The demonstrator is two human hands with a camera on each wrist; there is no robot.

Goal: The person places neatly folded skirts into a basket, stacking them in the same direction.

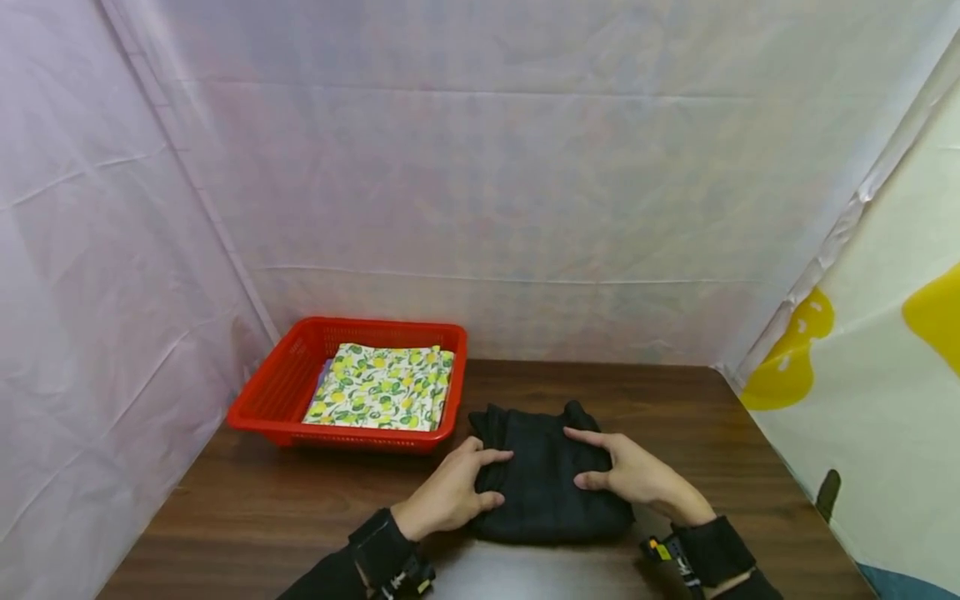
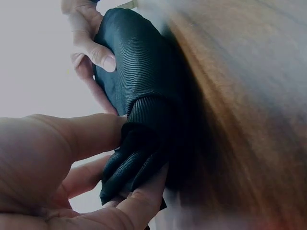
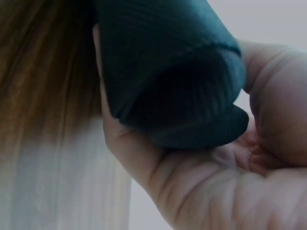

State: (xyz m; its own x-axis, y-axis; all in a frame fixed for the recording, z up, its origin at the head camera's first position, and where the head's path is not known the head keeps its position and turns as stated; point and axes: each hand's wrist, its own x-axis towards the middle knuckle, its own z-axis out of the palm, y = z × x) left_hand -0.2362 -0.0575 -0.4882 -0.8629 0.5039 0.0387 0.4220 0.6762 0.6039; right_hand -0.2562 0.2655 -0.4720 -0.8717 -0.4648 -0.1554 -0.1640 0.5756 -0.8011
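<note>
A folded bundle of black cloth (image 1: pixel 543 487) lies on the brown wooden table in front of me. My left hand (image 1: pixel 450 490) grips its left edge, with thumb and forefinger on top. In the left wrist view, fingers of that hand reach among the loose folds of the black cloth (image 2: pixel 146 67), which has a fine ribbed weave. At the opposite edge my right hand (image 1: pixel 641 475) holds the bundle, its thumb and forefinger spread over the top. The right wrist view shows a rolled, hollow fold of the cloth (image 3: pixel 168 38) between thumb and fingers, with one finger passing underneath.
A red plastic basket (image 1: pixel 352 438) stands at the back left of the table (image 1: pixel 660 400). Inside it lies a folded white cloth with a lemon print (image 1: pixel 382 383), over something purple. White sheeting (image 1: pixel 487 183) hangs behind the table and at its sides.
</note>
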